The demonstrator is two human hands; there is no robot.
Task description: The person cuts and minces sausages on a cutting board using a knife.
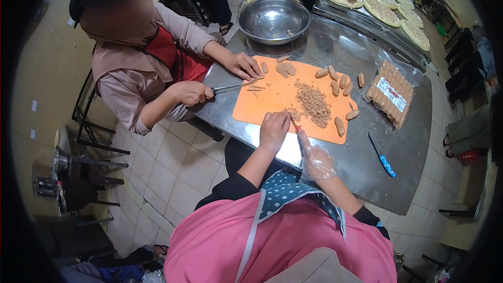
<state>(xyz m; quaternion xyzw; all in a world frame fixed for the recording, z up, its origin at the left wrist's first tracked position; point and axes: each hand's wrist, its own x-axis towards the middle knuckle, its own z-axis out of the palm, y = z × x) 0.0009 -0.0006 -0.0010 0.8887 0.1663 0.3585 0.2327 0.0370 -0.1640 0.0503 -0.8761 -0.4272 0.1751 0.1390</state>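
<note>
My right hand (314, 161), in a clear plastic glove, is closed round a knife (297, 126) whose blade points at the near edge of the orange cutting board (251, 106). Beside the blade, my left hand (275, 130) rests bare on the board with its fingers together; whatever is under its fingertips is hidden. A heap of chopped sausage (313, 104) lies just beyond the knife. Several sausage pieces (339, 126) are spread along the board's right side. Across the board, a co-worker's hand holds another knife (230, 87) over thin strips.
A metal bowl (273, 18) stands at the table's far side. To the right lie a bag of sausages (390, 93) and a blue-handled knife (386, 165). Behind are flatbreads (381, 12) on a metal surface. The co-worker (131, 57) sits at the left.
</note>
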